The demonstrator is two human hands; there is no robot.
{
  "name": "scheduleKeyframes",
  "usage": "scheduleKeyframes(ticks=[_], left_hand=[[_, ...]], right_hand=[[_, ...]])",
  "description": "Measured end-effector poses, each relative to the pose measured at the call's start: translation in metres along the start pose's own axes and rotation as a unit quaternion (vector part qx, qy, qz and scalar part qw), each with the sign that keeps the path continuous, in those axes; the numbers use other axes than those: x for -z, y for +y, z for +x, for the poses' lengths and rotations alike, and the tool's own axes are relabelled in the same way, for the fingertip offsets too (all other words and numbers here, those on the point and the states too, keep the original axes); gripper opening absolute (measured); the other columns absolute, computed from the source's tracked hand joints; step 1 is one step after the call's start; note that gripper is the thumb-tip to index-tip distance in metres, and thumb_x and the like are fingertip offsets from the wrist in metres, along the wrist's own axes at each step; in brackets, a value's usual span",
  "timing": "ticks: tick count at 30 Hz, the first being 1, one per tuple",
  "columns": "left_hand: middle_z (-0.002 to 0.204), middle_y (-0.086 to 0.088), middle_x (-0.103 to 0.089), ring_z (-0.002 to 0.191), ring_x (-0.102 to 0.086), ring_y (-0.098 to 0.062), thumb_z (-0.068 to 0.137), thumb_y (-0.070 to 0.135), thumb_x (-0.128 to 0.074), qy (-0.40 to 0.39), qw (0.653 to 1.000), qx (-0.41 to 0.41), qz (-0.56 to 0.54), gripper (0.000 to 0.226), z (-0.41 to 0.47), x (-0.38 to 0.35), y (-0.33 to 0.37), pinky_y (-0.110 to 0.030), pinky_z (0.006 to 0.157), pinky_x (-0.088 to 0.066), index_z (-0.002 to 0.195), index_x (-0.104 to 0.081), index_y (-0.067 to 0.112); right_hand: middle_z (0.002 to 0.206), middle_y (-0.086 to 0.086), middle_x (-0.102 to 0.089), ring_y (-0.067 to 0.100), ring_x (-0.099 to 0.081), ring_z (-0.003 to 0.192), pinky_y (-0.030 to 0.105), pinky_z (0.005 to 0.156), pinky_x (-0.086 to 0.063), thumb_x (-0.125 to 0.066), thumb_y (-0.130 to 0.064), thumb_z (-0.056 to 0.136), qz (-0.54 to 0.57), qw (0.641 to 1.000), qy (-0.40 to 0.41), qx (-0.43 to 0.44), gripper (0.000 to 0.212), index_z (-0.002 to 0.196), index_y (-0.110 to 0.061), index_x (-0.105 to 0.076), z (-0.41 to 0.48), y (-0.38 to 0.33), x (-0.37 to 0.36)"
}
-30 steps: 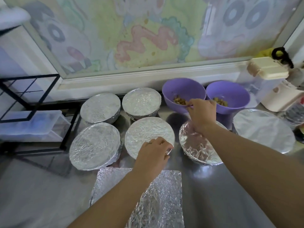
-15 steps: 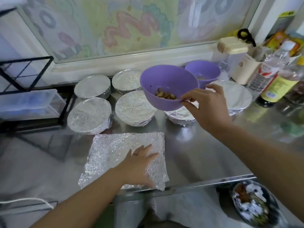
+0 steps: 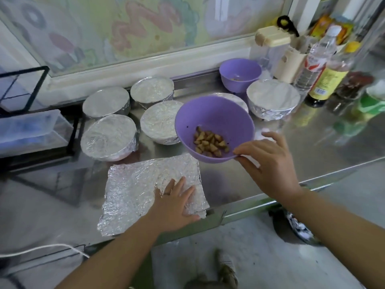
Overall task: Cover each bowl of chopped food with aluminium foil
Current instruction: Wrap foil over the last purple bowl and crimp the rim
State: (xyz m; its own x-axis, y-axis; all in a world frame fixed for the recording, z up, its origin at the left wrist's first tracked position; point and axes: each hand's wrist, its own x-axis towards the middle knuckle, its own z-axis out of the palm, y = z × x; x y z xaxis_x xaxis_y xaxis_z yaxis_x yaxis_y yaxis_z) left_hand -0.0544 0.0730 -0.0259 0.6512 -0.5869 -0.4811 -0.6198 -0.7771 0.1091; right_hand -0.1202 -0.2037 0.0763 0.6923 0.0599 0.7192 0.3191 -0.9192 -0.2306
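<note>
Stainless-steel surface [image 3: 302, 142] below a painted window pane, with a batch of bowls partly covered: a crumpled sheet of aluminium foil [image 3: 137, 190] lies flat by the near edge. Thin and feather-light, the sheet will probably keep every crease and tear if dragged, so it is best lifted by two opposite edges rather than bunched in the middle.

Beyond the sheet stand six foil-capped bowls [image 3: 108, 136]: four clustered behind its far edge and two further off to the right, one of them half hidden.

Above the sheet's far right corner hangs a round purple plastic bowl [image 3: 214, 119], uncovered and tilted toward the camera. It looks light and rigid with a smooth lip, and should carry safely by the rim or cupped from below. A second purple bowl [image 3: 239, 74], also uncovered, sits well behind the sheet to the right, its contents too dim to make out.

The right hand [image 3: 268, 163] grips the raised bowl at its near rim, thumb over the lip. The left hand [image 3: 175, 203] lies open, palm down and fingers straight, pressing the sheet's right half.

Chopped brown pieces [image 3: 210, 144] form a small heap at the bottom of the held bowl, loose enough to slide if it tips further.
</note>
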Motion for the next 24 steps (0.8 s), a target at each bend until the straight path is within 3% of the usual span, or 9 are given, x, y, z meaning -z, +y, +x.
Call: scheduleKeyframes(ticks=[5,11,13,15,17,19,21,24], left_hand=[[0.166,0.003,0.014,0.154,0.005,-0.031,0.088,0.076,-0.038,0.040,0.999,0.026,0.006,0.087,-0.014,-0.007,-0.011,-0.068,0.117,-0.013,0.157,-0.004,0.036],[0.168,0.002,0.007,0.154,0.002,-0.028,0.096,0.067,-0.033,0.040,0.999,0.017,-0.004,0.072,-0.027,-0.006,-0.021,-0.063,0.119,-0.011,0.157,-0.012,0.036],[0.168,0.003,-0.001,0.154,-0.003,-0.026,0.099,0.061,-0.031,0.048,0.999,0.002,-0.025,0.062,-0.030,-0.004,-0.024,-0.061,0.120,-0.013,0.155,-0.020,0.037],[0.163,0.004,-0.021,0.150,-0.021,-0.024,0.101,0.053,-0.025,0.085,0.995,-0.029,-0.047,0.052,-0.033,-0.004,-0.026,-0.057,0.118,-0.024,0.149,-0.037,0.037],[0.145,0.006,-0.050,0.130,-0.049,-0.017,0.102,0.042,-0.030,0.158,0.980,-0.050,-0.112,0.045,-0.034,-0.006,-0.027,-0.046,0.108,-0.042,0.134,-0.059,0.029],[0.118,0.004,-0.068,0.103,-0.064,-0.015,0.102,0.026,-0.050,0.221,0.957,-0.039,-0.185,0.027,-0.033,-0.006,-0.027,-0.032,0.090,-0.052,0.116,-0.071,0.019],[0.100,0.001,-0.072,0.086,-0.065,-0.012,0.097,0.018,-0.061,0.260,0.938,-0.010,-0.229,0.016,-0.031,-0.002,-0.027,-0.026,0.077,-0.053,0.105,-0.075,0.013],[0.085,0.005,-0.071,0.074,-0.063,-0.003,0.093,0.019,-0.068,0.298,0.911,0.032,-0.283,0.010,-0.033,0.010,-0.027,-0.021,0.069,-0.054,0.095,-0.075,0.012]], right_hand=[[0.093,-0.005,-0.076,0.020,-0.067,0.076,0.043,0.095,-0.045,-0.073,-0.022,0.092,0.003,1.000,0.002,-0.008,0.011,0.087,-0.014,-0.078,-0.045,-0.025,-0.005],[0.091,-0.008,-0.075,0.022,-0.068,0.073,0.039,0.094,-0.042,-0.074,-0.022,0.089,-0.024,0.998,-0.045,-0.038,0.005,0.087,-0.019,-0.077,-0.085,-0.033,-0.025],[0.090,-0.009,-0.075,0.021,-0.068,0.073,0.041,0.093,-0.043,-0.071,-0.025,0.092,-0.039,0.997,-0.045,-0.054,0.009,0.086,-0.019,-0.076,-0.091,-0.030,-0.031],[0.090,-0.009,-0.074,0.020,-0.068,0.074,0.041,0.093,-0.043,-0.066,-0.028,0.094,-0.055,0.995,-0.052,-0.070,0.014,0.086,-0.020,-0.075,-0.095,-0.027,-0.036],[0.089,-0.010,-0.074,0.020,-0.068,0.075,0.042,0.093,-0.042,-0.063,-0.030,0.095,-0.073,0.992,-0.062,-0.084,0.016,0.086,-0.021,-0.074,-0.098,-0.024,-0.039],[0.088,-0.010,-0.073,0.021,-0.068,0.075,0.043,0.092,-0.041,-0.060,-0.031,0.095,-0.091,0.988,-0.072,-0.098,0.018,0.086,-0.022,-0.073,-0.098,-0.021,-0.040],[0.084,-0.010,-0.071,0.024,-0.066,0.074,0.041,0.089,-0.038,-0.058,-0.034,0.094,-0.110,0.984,-0.082,-0.114,0.020,0.086,-0.022,-0.072,-0.097,-0.022,-0.040],[0.086,-0.011,-0.071,0.024,-0.059,0.075,0.041,0.085,-0.035,-0.065,-0.048,0.086,-0.136,0.977,-0.096,-0.130,0.025,0.086,-0.024,-0.073,-0.090,-0.026,-0.037]])
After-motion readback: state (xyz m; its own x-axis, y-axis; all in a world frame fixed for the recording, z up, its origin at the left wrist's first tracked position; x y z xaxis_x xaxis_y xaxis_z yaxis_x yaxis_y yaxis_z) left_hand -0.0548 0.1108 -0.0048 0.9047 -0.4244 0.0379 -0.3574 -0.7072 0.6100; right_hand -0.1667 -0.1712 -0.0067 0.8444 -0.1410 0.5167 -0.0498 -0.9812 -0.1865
